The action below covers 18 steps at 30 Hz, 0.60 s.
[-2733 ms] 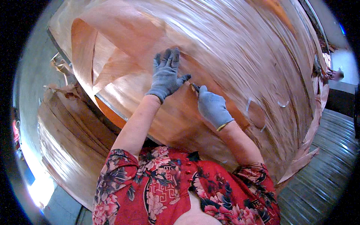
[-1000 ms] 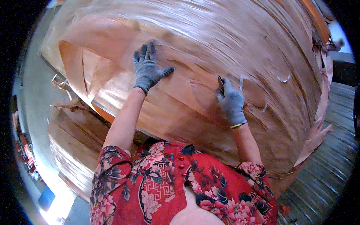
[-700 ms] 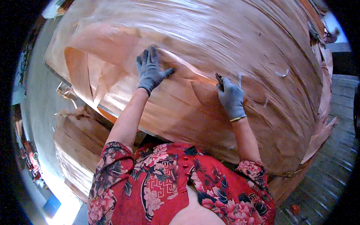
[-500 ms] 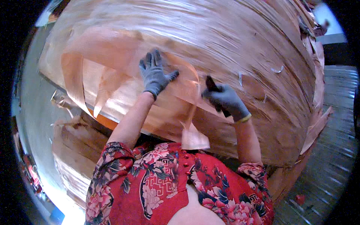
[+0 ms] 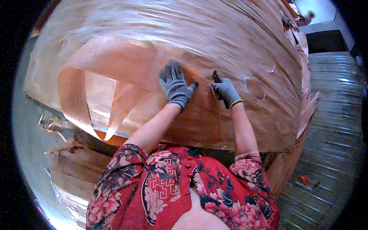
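My left hand [image 5: 175, 86], in a grey knit glove, lies flat with fingers stretched on a thin sheet of reddish-brown wood veneer [image 5: 111, 51]. On its left side the sheet curls over into a big loop, and its pointed end hangs at the near edge. To the right, my right hand [image 5: 227, 92], gloved in grey with a yellow cuff edge, is closed around a dark knife-like tool [image 5: 216, 78]. The tool's tip points away from me; its exact shape is partly hidden by the fingers. Beneath everything lies a wide stack of veneer [image 5: 153, 23].
A brown patch [image 5: 254, 88] and small pale scraps [image 5: 271, 69] mark the stack's right part. Torn veneer strips [image 5: 308, 115] jut from its right edge. Ribbed grey flooring [image 5: 329, 126] runs along the right. Another veneer pile [image 5: 76, 165] sits at the lower left.
My left hand has shifted right and nearer along the sheet. My right hand has moved slightly farther away with the tool. A narrow veneer strip that hung before my chest is no longer visible there.
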Tool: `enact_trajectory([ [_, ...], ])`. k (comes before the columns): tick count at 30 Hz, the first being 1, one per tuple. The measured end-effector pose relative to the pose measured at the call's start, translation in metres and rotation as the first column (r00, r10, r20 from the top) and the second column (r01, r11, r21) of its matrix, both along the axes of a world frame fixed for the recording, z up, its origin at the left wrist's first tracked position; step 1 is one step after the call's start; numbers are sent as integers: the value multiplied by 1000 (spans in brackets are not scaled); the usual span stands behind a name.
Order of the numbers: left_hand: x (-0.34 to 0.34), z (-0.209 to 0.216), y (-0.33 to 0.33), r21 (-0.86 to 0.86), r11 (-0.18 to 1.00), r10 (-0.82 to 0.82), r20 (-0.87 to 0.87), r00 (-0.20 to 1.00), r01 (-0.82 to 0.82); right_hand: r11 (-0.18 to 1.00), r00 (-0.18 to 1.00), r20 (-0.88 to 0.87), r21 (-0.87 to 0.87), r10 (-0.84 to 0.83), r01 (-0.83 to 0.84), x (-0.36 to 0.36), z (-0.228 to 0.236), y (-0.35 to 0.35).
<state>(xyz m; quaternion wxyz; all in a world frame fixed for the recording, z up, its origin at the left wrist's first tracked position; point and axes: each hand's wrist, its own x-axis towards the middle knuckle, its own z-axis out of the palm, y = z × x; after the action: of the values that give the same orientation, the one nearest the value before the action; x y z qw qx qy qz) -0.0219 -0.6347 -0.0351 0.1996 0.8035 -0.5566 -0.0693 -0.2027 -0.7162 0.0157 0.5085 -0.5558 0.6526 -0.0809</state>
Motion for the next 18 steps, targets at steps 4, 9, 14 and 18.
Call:
enact_trajectory([
  [4,2,13,1,18,1000,22,-12,1000,-22,994,998,12,-96,59,-57,22,33,4],
  [9,1,17,3,27,1000,-2,18,1000,2,938,924,-307,-182,229,-293,9,9,-2],
  [14,4,17,5,7,1000,19,14,1000,-19,959,934,355,275,-35,-68,17,24,8],
  [18,7,23,2,26,1000,15,31,999,-16,986,985,169,158,33,-60,25,12,5],
])
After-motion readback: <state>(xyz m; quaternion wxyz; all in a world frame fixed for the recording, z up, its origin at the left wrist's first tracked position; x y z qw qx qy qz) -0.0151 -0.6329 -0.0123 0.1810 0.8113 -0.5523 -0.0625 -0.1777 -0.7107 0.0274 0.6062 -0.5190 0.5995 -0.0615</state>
